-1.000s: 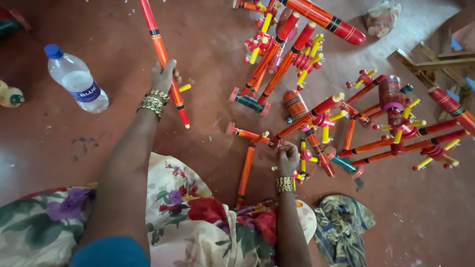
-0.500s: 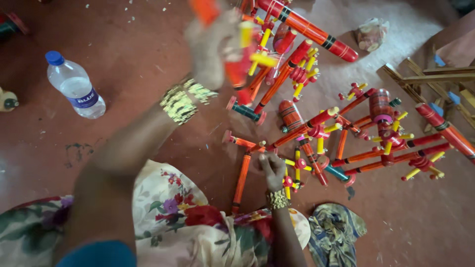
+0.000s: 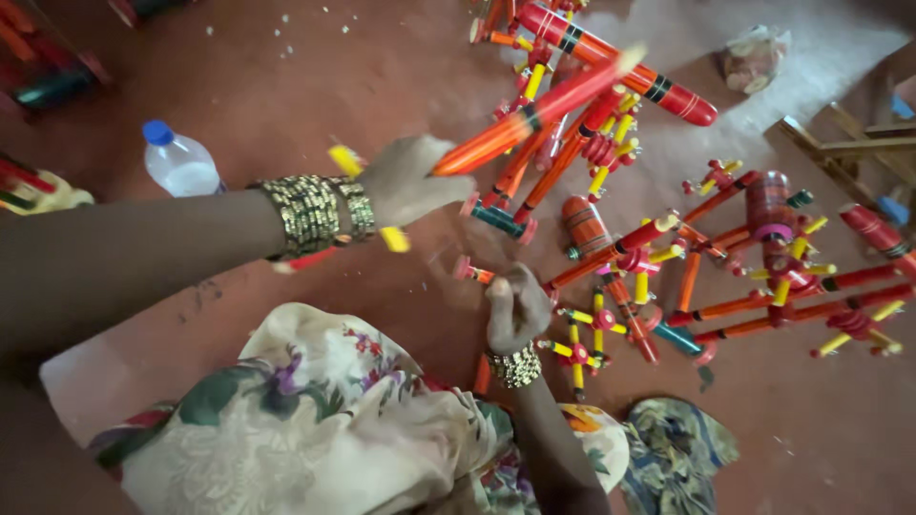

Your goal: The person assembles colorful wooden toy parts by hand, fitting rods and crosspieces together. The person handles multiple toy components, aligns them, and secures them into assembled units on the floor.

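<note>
1. At nine o'clock, a clear plastic water bottle with a blue cap (image 3: 179, 163) lies on its side on the reddish-brown floor (image 3: 315, 86), well apart from the toy parts and out of the way of both arms.

2. The left hand (image 3: 408, 181), wrist stacked with gold bangles (image 3: 320, 215), is raised above the floor near the centre, its forearm stretching in from nine o'clock. It is closed around a long orange-red painted wooden stick (image 3: 534, 113), gripped near one end so that the rest slants up toward one o'clock, clear of the pile below. Yellow pegs (image 3: 344, 159) show beside the fist; whether they are fixed to the stick cannot be told through the motion blur.

3. Below, at about six o'clock, the right hand (image 3: 515, 310), with a gold bangle at its wrist, is lowered to the floor with the fingers curled in. It appears to pinch a small piece at the near edge of the heap, but what it holds cannot be made out. A floral patterned cloth (image 3: 315, 429) covers the person's lap beneath both arms.

4. From twelve to three o'clock, a spread of red, orange and yellow lacquered wooden toy pieces (image 3: 658, 257), rods with cross-pegs and striped cylinders, lies loose on the floor within arm's reach, laid out rather than stacked.

5. At two o'clock, bare wooden frames (image 3: 840, 143) rest at the picture's edge.
</note>
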A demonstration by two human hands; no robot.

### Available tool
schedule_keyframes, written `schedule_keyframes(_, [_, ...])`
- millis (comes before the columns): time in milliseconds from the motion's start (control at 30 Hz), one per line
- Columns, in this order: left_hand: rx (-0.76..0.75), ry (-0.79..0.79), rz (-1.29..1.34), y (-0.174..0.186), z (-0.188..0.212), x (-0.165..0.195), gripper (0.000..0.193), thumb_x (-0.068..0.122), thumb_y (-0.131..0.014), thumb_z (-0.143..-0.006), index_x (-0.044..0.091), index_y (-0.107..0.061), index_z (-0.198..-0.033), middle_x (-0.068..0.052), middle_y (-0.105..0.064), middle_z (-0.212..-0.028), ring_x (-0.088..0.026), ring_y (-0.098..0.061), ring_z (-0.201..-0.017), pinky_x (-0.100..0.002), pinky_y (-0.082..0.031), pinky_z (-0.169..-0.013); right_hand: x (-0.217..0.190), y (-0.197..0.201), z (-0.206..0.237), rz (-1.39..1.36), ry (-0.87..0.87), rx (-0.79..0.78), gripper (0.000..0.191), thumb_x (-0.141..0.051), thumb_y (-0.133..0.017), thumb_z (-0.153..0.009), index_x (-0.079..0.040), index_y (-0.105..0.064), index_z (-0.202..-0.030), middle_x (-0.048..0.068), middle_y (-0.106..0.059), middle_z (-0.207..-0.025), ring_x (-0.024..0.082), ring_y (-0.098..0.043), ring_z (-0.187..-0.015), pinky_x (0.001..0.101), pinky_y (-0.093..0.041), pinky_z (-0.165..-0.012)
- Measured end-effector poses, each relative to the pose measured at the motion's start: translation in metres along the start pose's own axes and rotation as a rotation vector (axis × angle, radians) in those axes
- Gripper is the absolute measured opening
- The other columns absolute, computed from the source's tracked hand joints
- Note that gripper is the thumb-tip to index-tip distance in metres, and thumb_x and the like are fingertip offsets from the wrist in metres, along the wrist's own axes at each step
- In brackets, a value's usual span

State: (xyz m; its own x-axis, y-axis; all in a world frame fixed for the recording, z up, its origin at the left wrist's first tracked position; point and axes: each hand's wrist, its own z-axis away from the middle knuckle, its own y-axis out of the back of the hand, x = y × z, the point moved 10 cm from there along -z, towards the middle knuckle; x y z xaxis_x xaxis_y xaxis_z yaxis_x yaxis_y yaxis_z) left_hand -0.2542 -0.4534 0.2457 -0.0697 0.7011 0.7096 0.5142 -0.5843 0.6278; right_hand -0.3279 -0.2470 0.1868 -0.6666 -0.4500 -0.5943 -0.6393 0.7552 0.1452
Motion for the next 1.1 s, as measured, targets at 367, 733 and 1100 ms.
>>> schedule_keyframes(367, [-0.256,-0.034,-0.662,-0.043,0.030,-0.027,0.022,0.027,-0.064,-0.087,0.008,-0.066,-0.098,-0.014,-0.072,-0.082,-0.037,-0.072,-0.078,-0.052,-0.055,-0.066,0.039,-0.068,-0.028,0.795,0.033,-0.509,0.049,-0.017,-0.072,-0.089,-0.008,-0.062,-0.136,0.012,-0.062,-0.128,0.031,-0.056,-0.125,0.0468,-0.043,-0.110])
schedule_keyframes(733, [-0.411,0.112,-0.290,-0.107,0.074,-0.067,0.032,0.044,-0.064,-0.094,0.015,-0.071,-0.105,-0.005,-0.069,-0.111,-0.027,-0.068,-0.102,-0.044,-0.054,-0.086,0.194,-0.072,0.070,-0.484,-0.690,-0.320,0.029,-0.020,-0.058,-0.109,-0.003,-0.057,-0.132,0.000,-0.058,-0.099,0.007,-0.051,-0.082,0.0263,-0.044,-0.071])
schedule_keyframes(1100, [-0.006,0.008,0.755,-0.123,0.038,-0.079,0.047,0.022,-0.064,-0.100,0.001,-0.048,-0.139,-0.008,-0.067,-0.118,-0.017,-0.066,-0.105,-0.034,-0.055,-0.091,0.210,-0.091,0.101,-1.022,-0.610,-0.169,0.029,-0.025,-0.064,-0.111,0.003,-0.061,-0.116,0.007,-0.067,-0.105,0.015,-0.063,-0.092,0.0304,-0.051,-0.078])
